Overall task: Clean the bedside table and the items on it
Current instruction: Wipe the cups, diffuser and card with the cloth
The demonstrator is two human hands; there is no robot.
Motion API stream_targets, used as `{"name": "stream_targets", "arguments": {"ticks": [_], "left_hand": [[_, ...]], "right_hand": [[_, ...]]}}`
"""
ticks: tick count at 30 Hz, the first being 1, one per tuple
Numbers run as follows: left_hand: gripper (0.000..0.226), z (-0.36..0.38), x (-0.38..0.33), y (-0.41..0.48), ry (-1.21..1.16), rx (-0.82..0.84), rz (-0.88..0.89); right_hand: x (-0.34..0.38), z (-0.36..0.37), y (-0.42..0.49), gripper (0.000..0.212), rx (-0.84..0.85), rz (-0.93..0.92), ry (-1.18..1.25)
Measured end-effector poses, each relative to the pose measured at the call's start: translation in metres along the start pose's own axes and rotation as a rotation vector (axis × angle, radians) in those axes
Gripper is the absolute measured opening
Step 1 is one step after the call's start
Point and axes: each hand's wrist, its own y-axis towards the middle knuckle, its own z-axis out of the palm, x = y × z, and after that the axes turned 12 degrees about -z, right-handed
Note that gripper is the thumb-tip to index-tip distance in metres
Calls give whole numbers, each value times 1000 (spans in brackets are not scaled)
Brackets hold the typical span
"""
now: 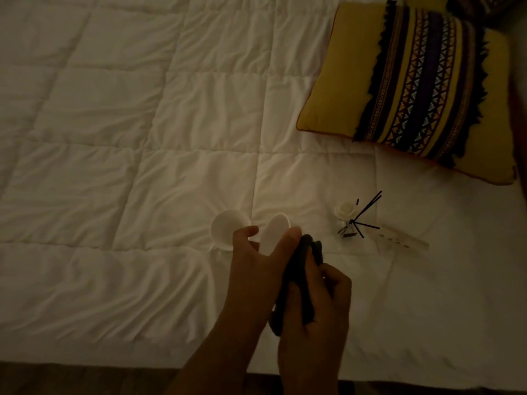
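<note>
In dim light, my left hand [253, 269] holds a small white saucer-like dish [274, 232] tilted on edge above the bed. My right hand [316, 306] is closed around a dark cloth [299, 269], which presses against the dish's right side. A white cup [228, 229] lies on the quilt just left of the dish, its opening facing up. To the right stands a small glass reed diffuser [349, 223] with black sticks and a white flower. A clear flat item [402, 239] lies beside it.
Everything rests on a white quilted bedspread [128, 166]. A yellow cushion [407, 89] with a dark patterned band lies at the upper right. The bed's near edge [114, 363] runs along the bottom, with dark floor below.
</note>
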Motion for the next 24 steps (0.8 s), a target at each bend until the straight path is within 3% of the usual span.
{"name": "stream_targets", "arguments": {"ticks": [5, 9, 14, 18, 21, 24], "left_hand": [[103, 0, 2, 0, -20, 23, -26], [107, -13, -3, -1, 106, 107, 0], [112, -36, -20, 1, 387, 311, 56], [100, -37, -20, 3, 234, 689, 22], [112, -28, -14, 5, 76, 736, -63], [114, -33, -5, 10, 37, 719, -95]], "right_hand": [[-5, -7, 0, 45, 8, -30, -28], [-17, -31, 23, 38, 96, -52, -120], [-24, -55, 54, 29, 293, 250, 222], [-39, -62, 62, 33, 374, 559, 595], [-47, -55, 52, 29, 319, 715, 725], [-51, -56, 51, 31, 328, 672, 703]]}}
